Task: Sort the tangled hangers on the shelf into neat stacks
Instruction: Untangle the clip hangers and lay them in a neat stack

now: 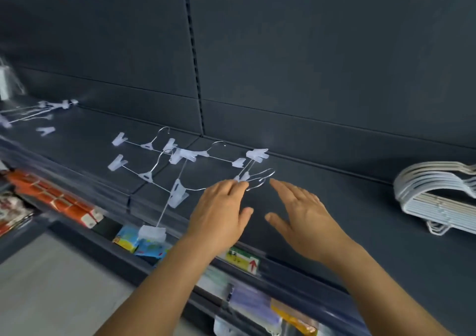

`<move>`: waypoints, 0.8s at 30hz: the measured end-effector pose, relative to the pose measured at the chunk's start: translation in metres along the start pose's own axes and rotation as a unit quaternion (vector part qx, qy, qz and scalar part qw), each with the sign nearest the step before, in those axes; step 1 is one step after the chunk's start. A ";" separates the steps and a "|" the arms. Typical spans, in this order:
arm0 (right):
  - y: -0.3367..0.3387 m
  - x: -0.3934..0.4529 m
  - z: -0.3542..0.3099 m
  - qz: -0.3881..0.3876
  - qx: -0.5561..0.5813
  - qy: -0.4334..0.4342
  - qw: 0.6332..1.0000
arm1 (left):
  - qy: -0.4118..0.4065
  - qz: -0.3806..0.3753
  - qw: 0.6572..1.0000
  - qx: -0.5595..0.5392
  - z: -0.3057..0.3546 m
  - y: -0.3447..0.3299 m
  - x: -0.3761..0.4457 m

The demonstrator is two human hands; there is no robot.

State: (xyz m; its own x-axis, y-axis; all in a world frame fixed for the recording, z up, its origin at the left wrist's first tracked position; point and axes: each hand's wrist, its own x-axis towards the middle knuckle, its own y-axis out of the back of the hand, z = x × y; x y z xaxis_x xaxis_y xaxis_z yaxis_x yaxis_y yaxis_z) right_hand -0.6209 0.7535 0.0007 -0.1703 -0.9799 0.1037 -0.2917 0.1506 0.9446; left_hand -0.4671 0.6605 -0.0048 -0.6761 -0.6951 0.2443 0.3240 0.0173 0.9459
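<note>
Dark grey shelf point(322, 194) with a slotted back panel point(309, 65) is filling the view. Tangled clip hangers point(177, 171) are lying mid-shelf, left of centre: thin wire bars and hooks with translucent plastic clips, crossing and hooking each other, one clip point(152, 233) hanging over the near edge. They are looking light, springy and snag-prone; the wire likely bends if yanked, so taking a hook or the centre brace and lifting one free at a time seems safest. Left hand point(221, 204) is reaching flat, fingertips touching the rightmost hook point(260, 178), not closed on it. Right hand point(301, 207) is hovering just beside, fingers spread wide, holding nothing. Far right, white plastic hangers point(435, 194) are already sitting nested in a stack. Far left, more clip hangers point(38, 111), blurred. Packaged goods point(51, 201) are showing on the lower shelf.
</note>
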 end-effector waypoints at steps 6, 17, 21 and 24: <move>-0.021 0.043 -0.031 0.011 0.031 -0.061 0.998 | -0.002 -0.057 0.998 0.018 -0.066 -0.006 0.016; -0.045 0.118 -0.027 0.056 -0.046 -0.107 0.992 | 0.054 -0.175 0.982 0.044 -0.146 -0.029 0.054; -0.052 0.145 -0.029 0.051 -0.012 -0.115 0.992 | 0.044 -0.147 0.987 0.040 -0.168 -0.029 0.071; -0.059 0.164 -0.032 0.076 0.007 -0.105 0.991 | 0.051 -0.138 0.988 0.047 -0.188 -0.029 0.081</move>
State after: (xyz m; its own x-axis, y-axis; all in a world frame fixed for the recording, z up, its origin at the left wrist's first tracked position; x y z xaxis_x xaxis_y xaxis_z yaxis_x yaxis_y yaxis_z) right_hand -0.6019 0.5798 -0.0283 -0.4058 -0.8969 0.1758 -0.2595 0.2975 0.9188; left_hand -0.4066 0.4681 -0.0524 -0.6587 -0.7512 -0.0431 0.0712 -0.1192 0.9903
